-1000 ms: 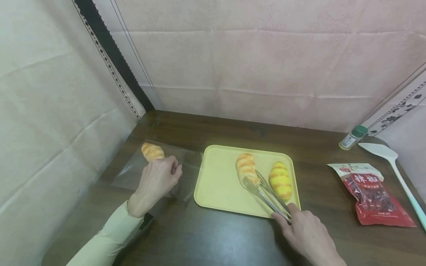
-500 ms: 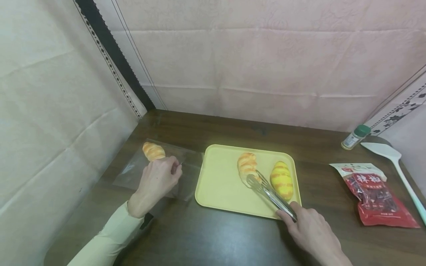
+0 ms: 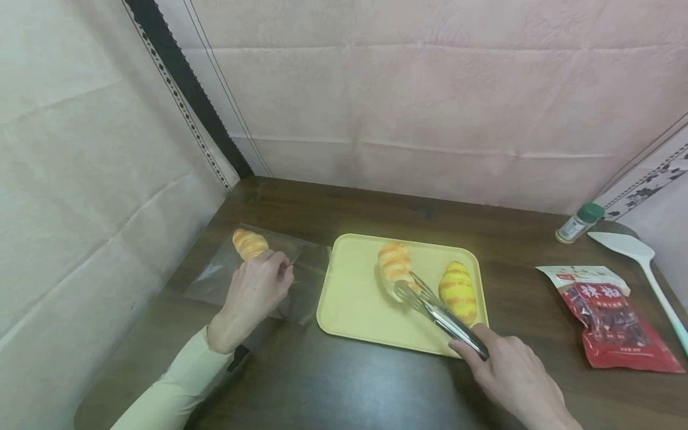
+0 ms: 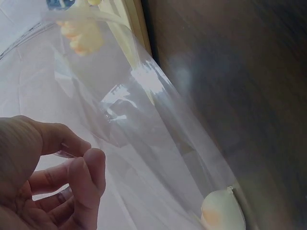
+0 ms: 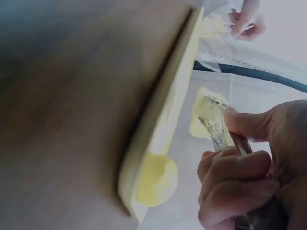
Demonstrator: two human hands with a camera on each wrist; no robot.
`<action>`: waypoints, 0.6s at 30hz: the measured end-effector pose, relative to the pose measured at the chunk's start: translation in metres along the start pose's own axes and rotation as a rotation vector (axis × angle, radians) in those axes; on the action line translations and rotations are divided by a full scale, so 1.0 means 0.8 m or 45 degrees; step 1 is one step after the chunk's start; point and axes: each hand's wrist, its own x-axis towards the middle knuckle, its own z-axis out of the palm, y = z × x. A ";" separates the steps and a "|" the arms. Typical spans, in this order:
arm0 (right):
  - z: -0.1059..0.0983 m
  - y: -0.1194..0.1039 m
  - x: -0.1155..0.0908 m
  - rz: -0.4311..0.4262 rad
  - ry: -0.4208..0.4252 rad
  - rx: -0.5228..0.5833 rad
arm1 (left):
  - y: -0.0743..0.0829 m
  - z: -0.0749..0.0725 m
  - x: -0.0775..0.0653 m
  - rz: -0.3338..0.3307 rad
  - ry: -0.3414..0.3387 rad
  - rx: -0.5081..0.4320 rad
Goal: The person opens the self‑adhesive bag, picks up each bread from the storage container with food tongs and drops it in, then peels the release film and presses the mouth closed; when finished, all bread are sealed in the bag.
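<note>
My left hand [image 3: 255, 292] pinches the edge of a clear plastic bag [image 4: 129, 139] between thumb and fingertips. A golden bread roll [image 3: 249, 243] lies in the bag, partly hidden behind the hand. Metal tongs [image 3: 454, 325] are gripped in my right hand [image 3: 516, 370]. Their tips clasp a second golden bread roll [image 3: 394, 263], which the right wrist view shows raised above the pale yellow tray [image 3: 349, 292]. Beside the tongs, a yellow bread roll [image 3: 458, 292] rests on the tray's right side.
On the dark wooden table [image 3: 322, 382], a red food packet [image 3: 613, 322] lies at the right. Behind it are a green-capped jar [image 3: 579, 223] and a white spatula [image 3: 623, 246]. Pale cloth walls [image 3: 430, 119] stand behind and at the sides.
The tongs have closed on the golden roll on the tray and lifted it slightly, toward the upper left. My right hand has shifted a little right; the left hand stays in place.
</note>
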 end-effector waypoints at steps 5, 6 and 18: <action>-0.007 -0.015 0.002 -0.093 0.020 0.017 | 0.002 0.001 0.000 -0.010 0.001 -0.004; -0.008 -0.019 0.003 -0.105 0.018 0.020 | 0.002 0.000 0.000 -0.013 -0.002 -0.004; -0.009 -0.072 0.023 -0.256 -0.050 0.045 | 0.004 -0.003 -0.002 -0.030 -0.029 -0.006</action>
